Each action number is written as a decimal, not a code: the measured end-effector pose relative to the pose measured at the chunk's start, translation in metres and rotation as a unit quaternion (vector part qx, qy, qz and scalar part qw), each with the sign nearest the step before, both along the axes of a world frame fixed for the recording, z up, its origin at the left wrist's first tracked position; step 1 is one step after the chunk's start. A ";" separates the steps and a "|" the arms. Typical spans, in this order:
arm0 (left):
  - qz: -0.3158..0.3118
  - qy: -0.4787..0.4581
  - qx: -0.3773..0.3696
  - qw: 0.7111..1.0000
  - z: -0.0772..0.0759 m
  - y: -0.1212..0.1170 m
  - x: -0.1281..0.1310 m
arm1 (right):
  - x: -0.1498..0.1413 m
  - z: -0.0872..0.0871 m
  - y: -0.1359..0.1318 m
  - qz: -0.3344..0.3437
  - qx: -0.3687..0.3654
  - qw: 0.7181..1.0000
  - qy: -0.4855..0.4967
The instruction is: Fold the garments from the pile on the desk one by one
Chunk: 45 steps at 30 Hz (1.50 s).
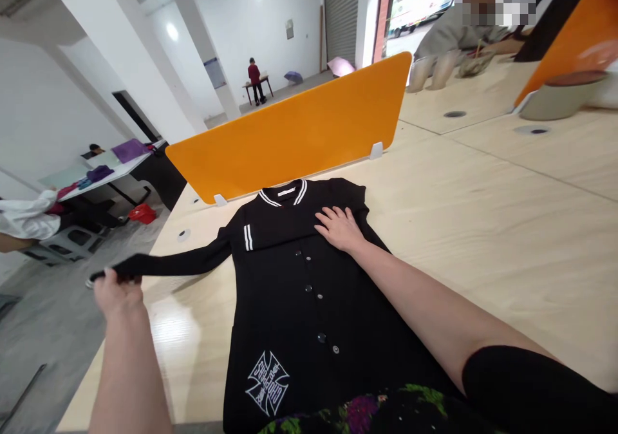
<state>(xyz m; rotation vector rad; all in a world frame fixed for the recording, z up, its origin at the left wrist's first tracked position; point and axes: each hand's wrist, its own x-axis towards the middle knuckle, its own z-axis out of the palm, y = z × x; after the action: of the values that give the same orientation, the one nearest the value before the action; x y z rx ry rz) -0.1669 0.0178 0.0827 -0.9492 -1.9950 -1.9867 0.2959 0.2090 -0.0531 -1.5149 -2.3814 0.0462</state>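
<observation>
A black button-front jacket with white stripes at its collar and cuff lies front up on a pale wooden table. One sleeve is folded across the chest, its striped cuff at the left side. My right hand rests flat on that folded sleeve, fingers spread. The other sleeve stretches out to the left, and my left hand grips it near the cuff, past the table's edge. A white embroidered cross-shaped patch shows low on the jacket front.
An orange divider panel stands on the table just beyond the collar. Across the table at the right, a person leans over some items. A red bin sits on the floor at left, near stools and another table.
</observation>
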 end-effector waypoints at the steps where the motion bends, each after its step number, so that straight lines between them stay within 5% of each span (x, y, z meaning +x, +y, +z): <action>1: -0.029 -0.004 0.023 0.999 0.016 0.011 0.014 | 0.000 -0.001 0.000 0.000 0.001 1.000 0.004; 3: -0.156 0.028 0.116 0.980 0.044 0.033 0.052 | 0.001 -0.002 0.002 0.001 0.007 1.000 0.022; 6: -0.257 0.089 0.106 0.957 0.063 0.065 0.131 | 0.003 -0.004 0.009 0.001 0.019 0.995 0.099; 9: -0.414 0.221 -0.052 0.882 0.043 0.090 0.204 | 0.007 -0.005 0.019 0.003 0.009 0.980 0.196; 11: -0.445 0.297 -0.168 0.828 0.018 0.102 0.228 | 0.009 -0.005 0.024 0.002 -0.010 0.969 0.245; 16: -0.286 0.387 -0.271 0.834 -0.045 0.121 0.192 | 0.015 0.003 0.027 -0.013 -0.039 0.952 0.304; 20: -0.156 0.391 -0.422 0.803 -0.087 0.117 0.159 | 0.019 0.025 0.016 -0.057 -0.050 0.932 0.353; 24: -0.119 0.359 -0.479 0.792 -0.115 0.109 0.165 | 0.013 0.056 -0.010 -0.045 -0.037 0.967 0.247; 30: -0.113 0.342 -0.474 0.804 -0.114 0.109 0.171 | -0.012 0.078 -0.049 0.048 -0.144 0.988 0.016; 36: -0.113 0.335 -0.477 0.804 -0.117 0.111 0.168 | 0.030 0.078 -0.007 -0.081 -0.129 0.973 0.176; 40: -0.101 0.339 -0.469 0.809 -0.119 0.110 0.169 | 0.055 0.065 0.017 -0.152 -0.179 0.966 0.110; 45: -0.061 0.437 -0.368 0.818 -0.115 0.105 0.172 | 0.049 0.059 0.018 -0.147 -0.188 0.964 0.118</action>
<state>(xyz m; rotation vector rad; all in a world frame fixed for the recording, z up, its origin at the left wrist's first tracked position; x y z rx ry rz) 0.0055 0.1224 -0.0328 -1.7388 -2.0528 -0.4607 0.3448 0.2265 0.0061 -1.8964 -2.0157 0.6055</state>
